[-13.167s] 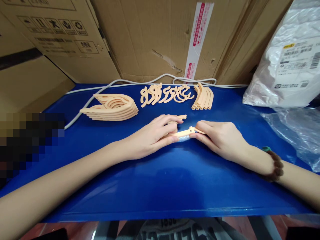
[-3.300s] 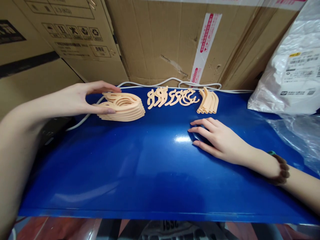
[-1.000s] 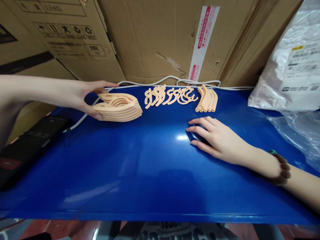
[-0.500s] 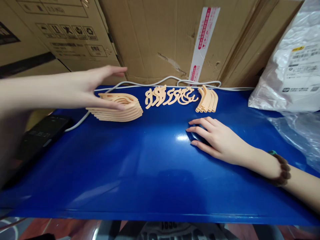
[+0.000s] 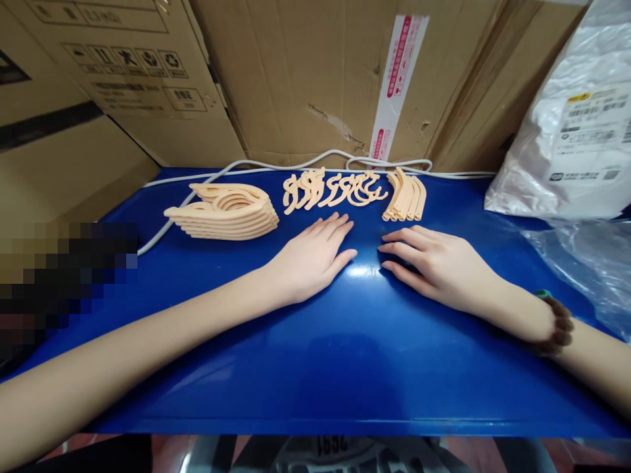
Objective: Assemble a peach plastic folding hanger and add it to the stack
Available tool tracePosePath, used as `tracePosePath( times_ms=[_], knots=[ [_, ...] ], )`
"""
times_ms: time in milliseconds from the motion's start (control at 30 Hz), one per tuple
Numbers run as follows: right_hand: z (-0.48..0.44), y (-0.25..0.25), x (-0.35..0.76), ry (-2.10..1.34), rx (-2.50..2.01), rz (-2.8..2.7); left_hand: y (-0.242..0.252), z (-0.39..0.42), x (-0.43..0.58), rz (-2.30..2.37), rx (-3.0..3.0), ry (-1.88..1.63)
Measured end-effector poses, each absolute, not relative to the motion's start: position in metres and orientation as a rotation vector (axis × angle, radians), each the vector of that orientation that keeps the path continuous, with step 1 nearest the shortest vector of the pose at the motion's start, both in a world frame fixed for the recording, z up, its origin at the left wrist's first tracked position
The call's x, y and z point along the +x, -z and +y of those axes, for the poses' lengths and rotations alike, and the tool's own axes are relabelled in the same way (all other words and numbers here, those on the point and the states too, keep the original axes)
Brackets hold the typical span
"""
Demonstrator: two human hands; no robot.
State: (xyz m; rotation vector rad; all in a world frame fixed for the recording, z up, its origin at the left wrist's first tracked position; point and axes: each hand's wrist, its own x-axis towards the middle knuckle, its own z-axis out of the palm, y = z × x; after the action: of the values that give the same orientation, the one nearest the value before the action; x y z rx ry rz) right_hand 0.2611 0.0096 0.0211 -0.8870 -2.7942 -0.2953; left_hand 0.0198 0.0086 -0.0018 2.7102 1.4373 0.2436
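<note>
My left hand [image 5: 315, 256] lies flat on the blue tabletop [image 5: 325, 368], fingers stretched, holding nothing. Its fingertips are just in front of a row of beige S-shaped hooks [image 5: 335, 189]. My right hand [image 5: 434, 266] rests palm down a little to the right, fingers apart and slightly bent, with nothing visible in it. Behind it stands a small bunch of beige curved strips [image 5: 405, 196], their holed ends facing me. Left of the hooks is a neat stack of flat beige looped pieces [image 5: 224, 220], resembling plastic hanger bodies. No hand touches any of these pieces.
A white cable [image 5: 241, 163] runs along the back edge before cardboard boxes [image 5: 305, 79]. At the right leans a clear plastic bag [image 5: 566, 144] with a label, and loose film [image 5: 586, 263] lies in front. A pixelated dark object [image 5: 73, 282] is at the left.
My left hand has come down from above the stack of looped pieces and moved right onto the tabletop. My right hand stays nearly in place.
</note>
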Motion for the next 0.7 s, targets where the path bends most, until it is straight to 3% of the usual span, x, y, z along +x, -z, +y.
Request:
tracePosePath(
  times_ms=[700],
  knots=[
    [0.0120,-0.0187,0.2604,0.293,-0.882,-2.825,0.0074,0.0068,0.0182,1.432,2.692,-0.339]
  ],
)
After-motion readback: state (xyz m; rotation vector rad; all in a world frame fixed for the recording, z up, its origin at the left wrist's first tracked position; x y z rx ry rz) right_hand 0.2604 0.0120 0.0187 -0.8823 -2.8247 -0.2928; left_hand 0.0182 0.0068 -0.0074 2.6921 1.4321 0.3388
